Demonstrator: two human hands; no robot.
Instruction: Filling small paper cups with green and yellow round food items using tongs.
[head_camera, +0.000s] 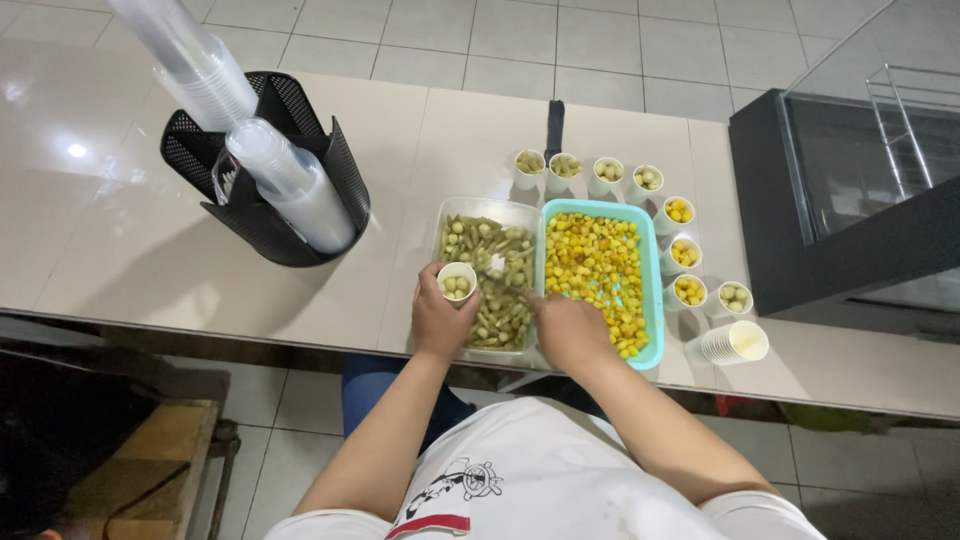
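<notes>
My left hand (438, 318) holds a small white paper cup (457, 282) with a few green pieces in it, over the left edge of a clear tray (452, 210) full of green pieces. My right hand (566, 328) reaches into that tray's near right corner, fingers curled among the green pieces; what it grips is hidden. Beside it lies a teal tray (653, 300) of yellow chunks.
Several filled small cups stand behind and right of the trays, green ones (587, 172) at the back, yellow ones (684, 252) along the right. A stack of empty cups (734, 343) lies at the right. A black mesh holder (262, 170) with plastic cup stacks sits left. A dark display case (850, 210) stands right.
</notes>
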